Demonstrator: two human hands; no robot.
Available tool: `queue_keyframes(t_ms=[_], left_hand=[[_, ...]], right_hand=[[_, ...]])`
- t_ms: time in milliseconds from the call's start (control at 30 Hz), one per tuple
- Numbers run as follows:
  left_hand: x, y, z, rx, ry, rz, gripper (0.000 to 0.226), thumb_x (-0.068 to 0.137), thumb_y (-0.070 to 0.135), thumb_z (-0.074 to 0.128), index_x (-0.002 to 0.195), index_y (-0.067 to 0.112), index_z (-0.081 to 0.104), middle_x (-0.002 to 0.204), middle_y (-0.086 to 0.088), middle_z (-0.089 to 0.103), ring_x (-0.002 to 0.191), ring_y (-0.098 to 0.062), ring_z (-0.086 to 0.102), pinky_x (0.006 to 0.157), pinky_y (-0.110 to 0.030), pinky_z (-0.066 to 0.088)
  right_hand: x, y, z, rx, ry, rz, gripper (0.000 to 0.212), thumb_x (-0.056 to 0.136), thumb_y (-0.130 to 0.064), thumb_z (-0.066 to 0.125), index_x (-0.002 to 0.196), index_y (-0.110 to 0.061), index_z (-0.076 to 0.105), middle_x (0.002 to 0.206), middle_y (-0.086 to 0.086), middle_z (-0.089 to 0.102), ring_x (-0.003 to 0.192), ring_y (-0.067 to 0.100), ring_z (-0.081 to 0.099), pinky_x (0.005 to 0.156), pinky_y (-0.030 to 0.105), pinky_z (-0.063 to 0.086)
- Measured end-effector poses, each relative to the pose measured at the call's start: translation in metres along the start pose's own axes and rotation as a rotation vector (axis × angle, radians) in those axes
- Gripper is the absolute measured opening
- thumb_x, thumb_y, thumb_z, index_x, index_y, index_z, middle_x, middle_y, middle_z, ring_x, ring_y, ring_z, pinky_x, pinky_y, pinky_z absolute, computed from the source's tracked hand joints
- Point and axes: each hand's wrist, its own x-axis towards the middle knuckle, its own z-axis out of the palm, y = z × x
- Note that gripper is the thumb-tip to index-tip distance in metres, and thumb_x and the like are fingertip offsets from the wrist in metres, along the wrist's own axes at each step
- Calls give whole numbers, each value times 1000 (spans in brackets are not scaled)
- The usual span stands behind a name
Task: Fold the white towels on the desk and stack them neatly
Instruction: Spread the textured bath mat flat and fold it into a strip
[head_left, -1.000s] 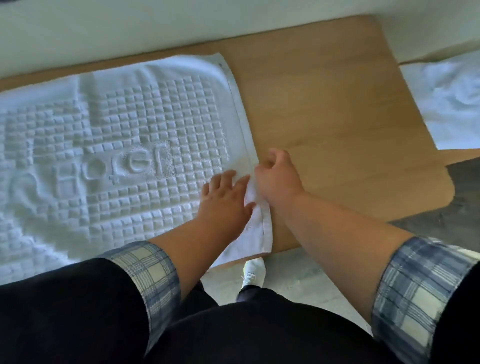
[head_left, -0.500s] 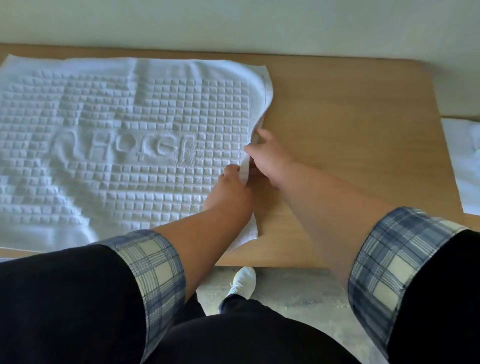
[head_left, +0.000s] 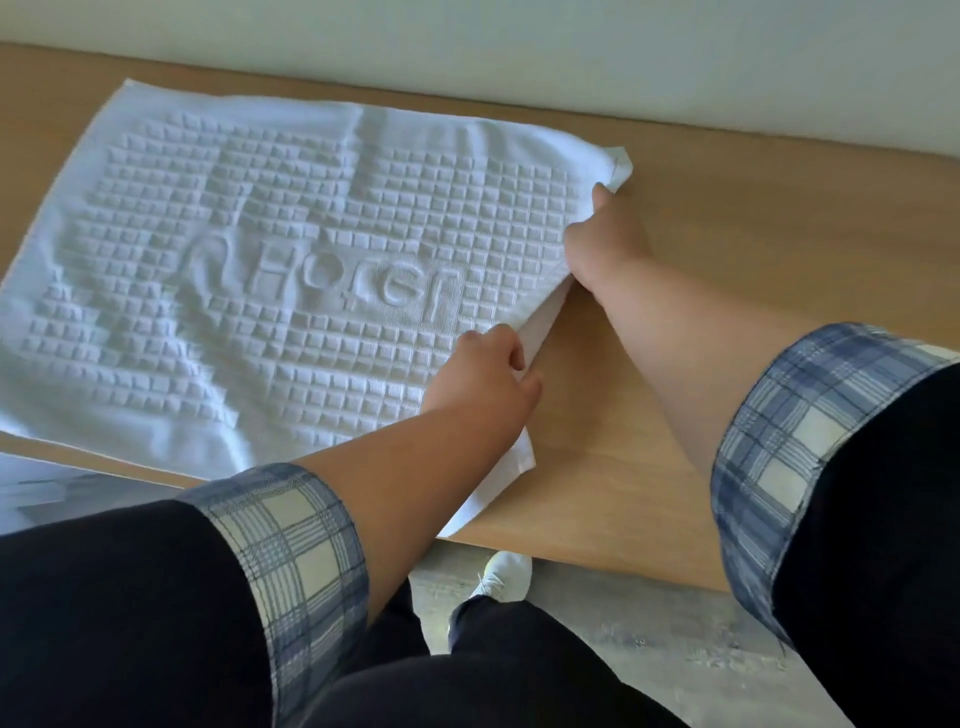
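left grip: the left hand (head_left: 483, 374) pinches the towel's right hem near the front corner, fingers curled onto the cloth.
right grip: the right hand (head_left: 605, 244) pinches the same hem farther up, just short of the far corner.
change: a second ago the two hands sat almost touching, low on that hem. the right hand has since slid away along it, and they are now well apart.
hem: the stretch between the hands is raised off the wood and drawn fairly straight.
towel: the white towel (head_left: 285, 260) lies spread, waffle side up, on the desk (head_left: 727, 234), with its front right corner just over the desk's front edge.
meaning: no fold is made yet. this wider hold looks ready to carry the right edge across to the left.
around: plaid cuffs (head_left: 291, 535) are turned back, and a white shoe (head_left: 501, 574) is on the floor below.
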Motion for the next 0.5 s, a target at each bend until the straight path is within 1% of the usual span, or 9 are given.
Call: queue_keyframes(t_ms=[67, 133, 167, 200, 233, 300, 367, 433, 500], left_hand=[[-4, -1, -10, -91, -53, -42, 21, 85, 21, 58, 91, 35, 43, 95, 12, 46, 60, -13, 58, 49, -26, 41], [-15, -4, -21, -265, -230, -36, 43, 85, 9, 53, 111, 41, 41, 92, 10, 50, 51, -7, 54, 44, -23, 40], [-21, -5, -26, -362, -344, -12, 58, 85, 4, 50, 125, 44, 36, 98, 3, 54, 49, -7, 53, 43, -21, 41], [-27, -7, -29, -415, -449, 20, 73, 85, 1, 49, 138, 46, 27, 111, -3, 56, 53, -8, 55, 43, -19, 41], [-32, -10, -31, -418, -530, 56, 84, 86, 1, 50, 146, 48, 16, 126, -7, 53, 65, -10, 61, 46, -16, 43], [-38, -16, -32, -361, -636, 118, 95, 89, 6, 55, 151, 50, -2, 154, -5, 37, 101, -19, 64, 59, -12, 46], [-41, -24, -34, -304, -690, 127, 94, 91, 10, 55, 152, 49, -5, 160, -1, 28, 120, -25, 57, 79, -21, 44], [-41, -35, -36, -333, -764, 70, 91, 92, 9, 51, 153, 49, -4, 160, 0, 28, 131, -25, 48, 94, -33, 45], [-40, -43, -39, -463, -928, -46, 86, 93, 6, 48, 154, 47, 2, 158, -3, 34, 134, -25, 45, 100, -41, 48]], right_hand=[[-1, -13, 7, 23, 33, -54, 61, 92, -10, 42, 151, -15, 31, 150, 5, 39, 117, 23, 51, 81, 28, 39], [-2, -25, 14, -32, 32, -75, 67, 92, -11, 42, 156, -20, 23, 158, 4, 29, 128, 24, 47, 83, 26, 36], [-2, -27, 16, -85, 38, -72, 65, 93, -11, 42, 155, -20, 25, 158, 5, 29, 129, 26, 47, 84, 27, 36], [-1, -26, 16, -144, 58, -62, 60, 92, -10, 44, 151, -18, 32, 155, 8, 33, 129, 29, 47, 85, 29, 37], [0, -21, 15, -210, 83, -44, 54, 92, -10, 45, 145, -14, 39, 151, 12, 38, 129, 33, 48, 88, 32, 40], [-3, -5, 8, -371, 105, 57, 45, 93, -10, 50, 138, -6, 46, 144, 20, 43, 129, 38, 47, 100, 38, 41], [-8, 12, 4, -503, 138, 231, 45, 95, -10, 54, 137, 1, 46, 144, 24, 40, 132, 41, 42, 106, 44, 37], [-20, 11, 8, -498, 186, 347, 50, 91, -13, 57, 138, -5, 44, 152, 19, 28, 134, 40, 34, 108, 50, 34], [-33, -8, 25, -448, 181, 237, 59, 91, -20, 56, 146, -15, 37, 162, 9, 14, 142, 36, 24, 114, 53, 26]])
